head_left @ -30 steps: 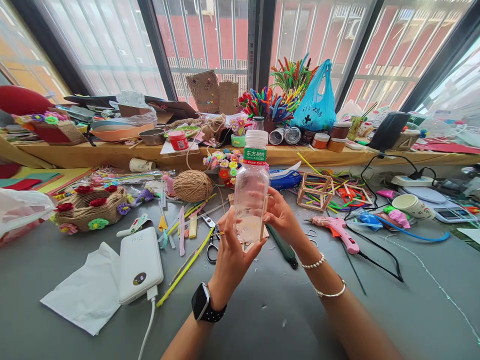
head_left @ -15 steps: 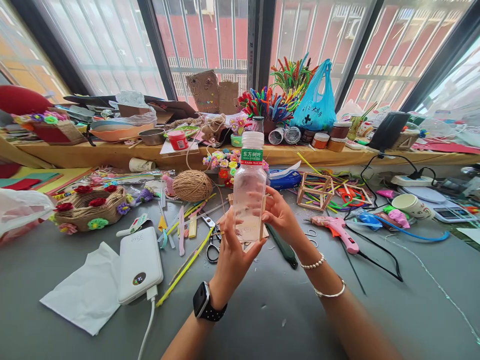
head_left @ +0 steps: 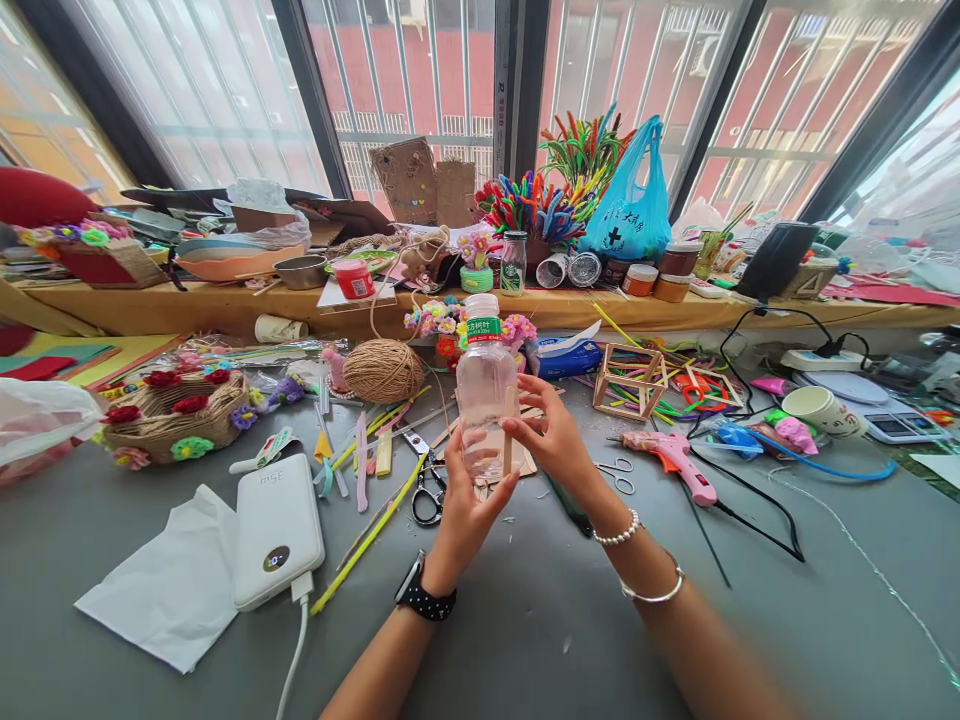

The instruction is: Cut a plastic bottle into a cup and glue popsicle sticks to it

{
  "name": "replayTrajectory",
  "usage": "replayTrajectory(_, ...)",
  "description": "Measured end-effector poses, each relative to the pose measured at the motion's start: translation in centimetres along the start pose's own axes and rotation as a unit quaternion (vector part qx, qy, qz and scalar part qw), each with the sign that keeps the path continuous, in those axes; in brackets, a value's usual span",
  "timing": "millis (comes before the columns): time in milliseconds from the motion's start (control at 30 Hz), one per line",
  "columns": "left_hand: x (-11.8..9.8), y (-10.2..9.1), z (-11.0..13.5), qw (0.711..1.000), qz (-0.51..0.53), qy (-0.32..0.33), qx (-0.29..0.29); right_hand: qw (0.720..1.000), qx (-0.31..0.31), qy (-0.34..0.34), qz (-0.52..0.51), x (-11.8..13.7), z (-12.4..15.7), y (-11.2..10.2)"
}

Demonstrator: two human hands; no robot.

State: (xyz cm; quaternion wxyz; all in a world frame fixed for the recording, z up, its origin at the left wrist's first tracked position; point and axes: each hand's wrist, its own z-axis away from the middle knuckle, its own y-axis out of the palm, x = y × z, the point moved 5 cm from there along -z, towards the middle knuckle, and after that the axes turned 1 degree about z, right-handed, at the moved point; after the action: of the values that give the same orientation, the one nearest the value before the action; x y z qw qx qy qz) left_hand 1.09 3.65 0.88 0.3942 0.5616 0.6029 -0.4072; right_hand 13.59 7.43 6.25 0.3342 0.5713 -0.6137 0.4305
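Observation:
Over the middle of the table a clear plastic bottle with a white cap and a green-and-red neck label stands nearly upright in my left hand. Its thumb and fingers close around the bottle's lower part. My right hand pinches a flat wooden craft stick lengthwise against the bottle's right side. Behind and below my hands, several more wooden sticks lie partly hidden. Black-handled scissors rest just left of my left hand. A dark green tool is half covered by my right wrist.
A twine ball and a flower-trimmed basket sit to the left. A white power bank lies nearer. On the right are a pink glue gun, small scissors and a wooden stick frame. A cluttered ledge runs behind.
The bottle has come down a little and turned, so the craft stick now shows along its right front. Both hands moved with it, keeping their hold.

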Motion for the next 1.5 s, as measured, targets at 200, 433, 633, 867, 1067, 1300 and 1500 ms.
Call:
replayTrajectory(200,0.3,-0.3,0.0,1.000,0.005,0.022,-0.013,0.994,-0.043,-0.086,0.060,1.6,0.4,-0.3)
replayTrajectory(433,0.5,-0.5,0.2,1.000,0.028,-0.010,-0.007,0.991,0.030,-0.096,0.086,2.8,0.7,0.6)
replayTrajectory(633,0.7,-0.9,0.0,0.999,0.015,-0.009,-0.036,0.986,0.038,-0.109,0.122,3.9,1.4,1.6)
replayTrajectory(867,1.3,-1.3,-0.2,0.997,0.039,-0.023,-0.055,0.996,0.004,-0.086,-0.024,4.6,1.5,0.3)
replayTrajectory(1067,0.8,-2.6,-0.2,0.988,0.055,-0.012,-0.144,0.986,-0.120,-0.023,0.117,1.7,-0.3,-4.8)
replayTrajectory(1300,-0.3,-3.2,0.1,0.981,0.079,0.078,-0.161,0.902,-0.028,0.090,0.422,-2.3,-1.1,-5.6)
replayTrajectory(1500,0.0,-3.1,0.1,0.986,0.037,0.066,-0.150,0.887,-0.012,0.139,0.440,-5.1,-1.2,-5.6)
